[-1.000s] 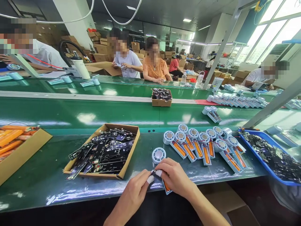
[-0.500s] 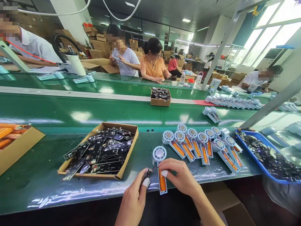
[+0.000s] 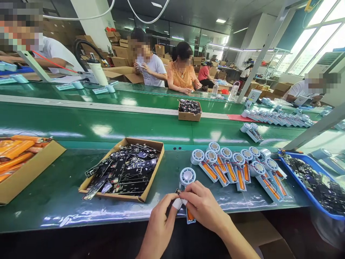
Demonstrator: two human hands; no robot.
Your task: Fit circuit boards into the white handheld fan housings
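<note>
A pale blue hand-fan body [image 3: 187, 177] with a round head and an orange battery in its handle lies at the near edge of the green bench [image 3: 54, 196]. My left hand [image 3: 164, 216] pinches a small dark circuit board [image 3: 178, 192] against the handle. My right hand [image 3: 201, 203] meets it from the right, fingers closed over the handle and the board. Both thumbs carry white finger cots.
A cardboard box of black circuit boards [image 3: 124, 171] sits left of my hands. A row of several fan bodies [image 3: 237, 167] lies to the right, then a blue tray of boards [image 3: 315, 181]. A box of orange batteries [image 3: 18, 162] is at far left. Other people sit beyond the conveyor.
My hands were apart half a second ago, with the board held off to the left. They have come together again over the fan handle, covering most of the battery.
</note>
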